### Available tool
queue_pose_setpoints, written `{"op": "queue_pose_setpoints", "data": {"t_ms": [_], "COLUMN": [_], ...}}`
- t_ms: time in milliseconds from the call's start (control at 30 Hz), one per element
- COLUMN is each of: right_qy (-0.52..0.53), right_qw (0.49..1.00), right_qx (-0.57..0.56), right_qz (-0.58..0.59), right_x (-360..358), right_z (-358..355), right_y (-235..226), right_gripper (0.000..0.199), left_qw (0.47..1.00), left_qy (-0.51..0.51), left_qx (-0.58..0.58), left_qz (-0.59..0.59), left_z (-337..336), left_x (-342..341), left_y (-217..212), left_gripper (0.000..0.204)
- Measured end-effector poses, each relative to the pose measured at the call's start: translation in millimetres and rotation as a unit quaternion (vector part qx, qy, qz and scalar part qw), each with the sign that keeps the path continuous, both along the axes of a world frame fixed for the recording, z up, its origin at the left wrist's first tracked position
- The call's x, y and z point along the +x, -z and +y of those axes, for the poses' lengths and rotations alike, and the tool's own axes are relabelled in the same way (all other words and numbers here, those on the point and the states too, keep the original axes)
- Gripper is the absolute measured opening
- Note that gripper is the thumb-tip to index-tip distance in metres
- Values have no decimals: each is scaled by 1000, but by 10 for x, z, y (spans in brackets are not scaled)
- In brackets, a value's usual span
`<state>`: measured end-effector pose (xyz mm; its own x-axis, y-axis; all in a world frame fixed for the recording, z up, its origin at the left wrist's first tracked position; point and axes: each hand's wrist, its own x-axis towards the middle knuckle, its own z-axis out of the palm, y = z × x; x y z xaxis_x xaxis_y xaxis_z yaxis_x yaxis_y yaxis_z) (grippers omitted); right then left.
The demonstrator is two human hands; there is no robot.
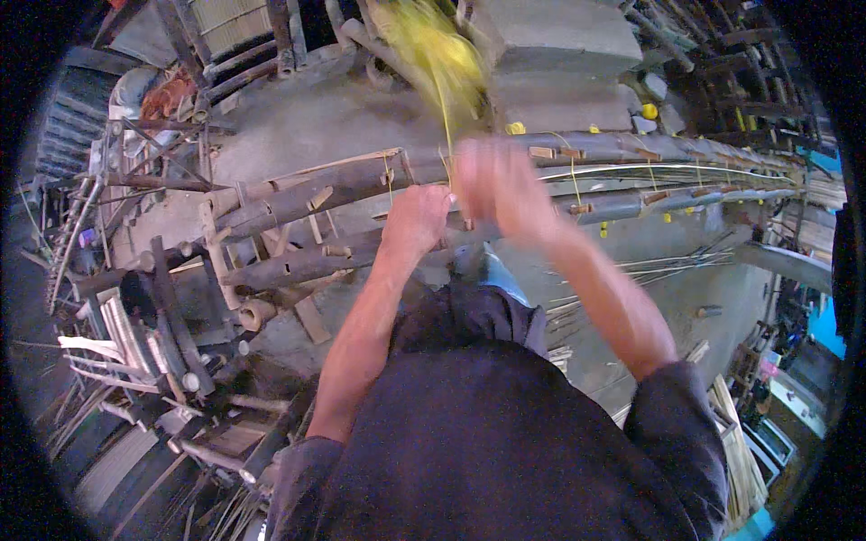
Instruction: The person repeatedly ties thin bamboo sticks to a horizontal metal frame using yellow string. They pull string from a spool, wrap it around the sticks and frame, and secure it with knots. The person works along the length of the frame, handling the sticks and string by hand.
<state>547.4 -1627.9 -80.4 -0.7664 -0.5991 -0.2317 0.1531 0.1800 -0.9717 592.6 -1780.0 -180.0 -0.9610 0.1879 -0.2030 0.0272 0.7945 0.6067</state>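
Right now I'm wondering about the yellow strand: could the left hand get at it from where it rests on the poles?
Probably yes. The left hand rests on the bamboo poles right beside the yellow strand, with nothing between them; only the blurred right hand crowds that spot.

Grey concrete floor (307, 126), dusty, w/ a long frame of dark bamboo poles (298, 203) lying across it, left to right. Thin pale bamboo slivers (649, 263) scattered at right; short cut bamboo tube (256, 314) beside frame, lower left.
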Motion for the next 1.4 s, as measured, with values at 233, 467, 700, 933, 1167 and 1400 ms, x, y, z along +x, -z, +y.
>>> {"op": "queue_pose_setpoints", "data": {"t_ms": [233, 467, 700, 933, 1167, 1400], "right_qy": [-228, -306, -21, -27, 352, -36], "right_qw": [914, 853, 984, 940, 909, 970], "right_qx": [137, 261, 87, 167, 56, 226], "right_qz": [307, 333, 156, 297, 215, -82], "right_x": [1055, 1020, 1471, 974, 971, 1704], "right_z": [116, 413, 173, -163, -1203, -473], "right_y": [1459, 1411, 1207, -291, -99, -241], "right_gripper": [22, 13, 29, 12, 30, 18], "left_qw": [944, 995, 986, 987, 987, 997], "left_qy": [-67, 1, 67, 86, 55, 71], "left_qx": [322, -72, -19, 3, 82, -21], "left_qz": [-2, -71, 154, 136, 124, 31], "left_z": [169, 160, -714, -886, -956, -942], "left_x": [-315, -1652, -1324, 109, 259, 254], "left_y": [-673, 201, -244, -207, -144, -236], "left_gripper": [34, 47, 44, 26, 22, 22]}}
